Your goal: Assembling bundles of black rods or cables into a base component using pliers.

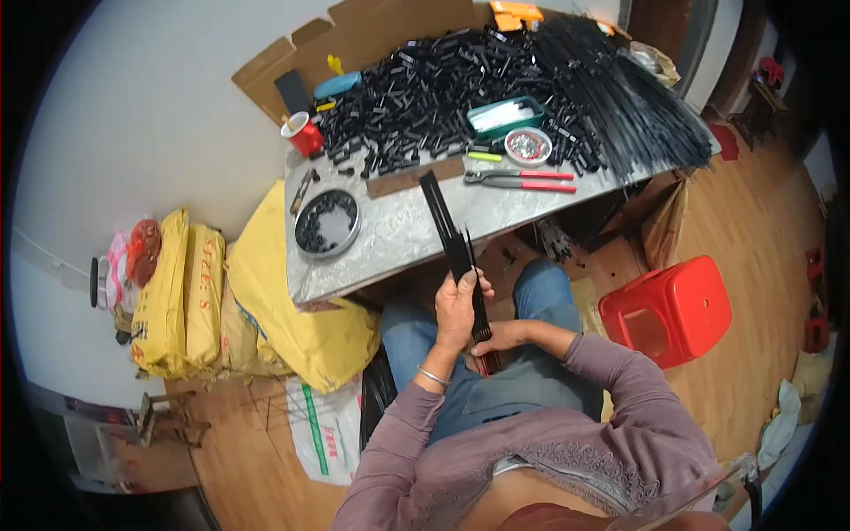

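A bundle of thin, flat black strips (458,250) slants up from my lap to the table's front edge, its upper ends uneven. My left hand (455,310) is closed around the middle of the bundle, thumb on top. Lower down, my right hand (503,337) closes on the bundle's bottom end. Past the upper tips, a brown wooden strip (414,179) lies on the grey tabletop (390,232). Red-handled pliers (521,180) rest to the right of it.
Small black plastic parts (425,88) are heaped across the table, with long black strips (620,106) at the right. A round metal tray (304,246), a red cup (306,140), a green box (479,126) and a round dish (529,161) stand there. A red stool (699,310) and yellow sacks (292,292) flank me.
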The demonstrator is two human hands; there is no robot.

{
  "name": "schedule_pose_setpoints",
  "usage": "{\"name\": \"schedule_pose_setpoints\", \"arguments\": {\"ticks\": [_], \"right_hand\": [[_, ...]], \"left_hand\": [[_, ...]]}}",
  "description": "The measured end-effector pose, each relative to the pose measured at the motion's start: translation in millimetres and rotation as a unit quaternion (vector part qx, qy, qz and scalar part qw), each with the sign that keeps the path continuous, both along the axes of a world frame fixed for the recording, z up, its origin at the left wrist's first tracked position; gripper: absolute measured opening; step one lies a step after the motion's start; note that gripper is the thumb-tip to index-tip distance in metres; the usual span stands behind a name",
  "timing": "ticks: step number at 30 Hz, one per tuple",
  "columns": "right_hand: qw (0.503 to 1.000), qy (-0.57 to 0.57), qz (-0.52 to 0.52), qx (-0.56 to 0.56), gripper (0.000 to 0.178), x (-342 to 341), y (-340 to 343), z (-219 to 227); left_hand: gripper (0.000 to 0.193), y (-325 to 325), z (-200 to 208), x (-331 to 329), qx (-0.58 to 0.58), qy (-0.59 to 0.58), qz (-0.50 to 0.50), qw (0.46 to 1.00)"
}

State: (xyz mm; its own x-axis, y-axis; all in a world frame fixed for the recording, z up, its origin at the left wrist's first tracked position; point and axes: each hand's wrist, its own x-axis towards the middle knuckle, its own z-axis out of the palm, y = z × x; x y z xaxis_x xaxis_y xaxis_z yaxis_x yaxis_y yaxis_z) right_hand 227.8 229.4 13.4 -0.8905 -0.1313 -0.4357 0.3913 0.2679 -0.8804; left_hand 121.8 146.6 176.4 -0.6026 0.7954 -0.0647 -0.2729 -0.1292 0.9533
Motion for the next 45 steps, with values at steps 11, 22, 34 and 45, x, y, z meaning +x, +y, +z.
{"name": "schedule_pose_setpoints", "arguments": {"ticks": [11,22,34,45], "right_hand": [[0.991,0.011,0.13,-0.039,0.04,36.1,-36.4,25.2],[0.987,0.102,0.104,0.065,0.035,22.7,64.0,168.6],[0.874,0.381,-0.168,-0.25,0.05,-4.1,38.5,326.5],[0.757,0.325,-0.305,-0.478,0.064,12.6,73.9,288.0]], "left_hand": [[0.031,-45.4,8.6,39.0,-0.014,0.014,-0.045,0.999],[0.032,-15.5,45.8,25.2,0.019,-0.006,-0.1,0.995],[0.043,-14.9,48.6,41.1,0.049,-0.093,-0.089,0.99],[0.036,-12.1,57.4,25.4,0.029,-0.129,-0.057,0.99]]}}
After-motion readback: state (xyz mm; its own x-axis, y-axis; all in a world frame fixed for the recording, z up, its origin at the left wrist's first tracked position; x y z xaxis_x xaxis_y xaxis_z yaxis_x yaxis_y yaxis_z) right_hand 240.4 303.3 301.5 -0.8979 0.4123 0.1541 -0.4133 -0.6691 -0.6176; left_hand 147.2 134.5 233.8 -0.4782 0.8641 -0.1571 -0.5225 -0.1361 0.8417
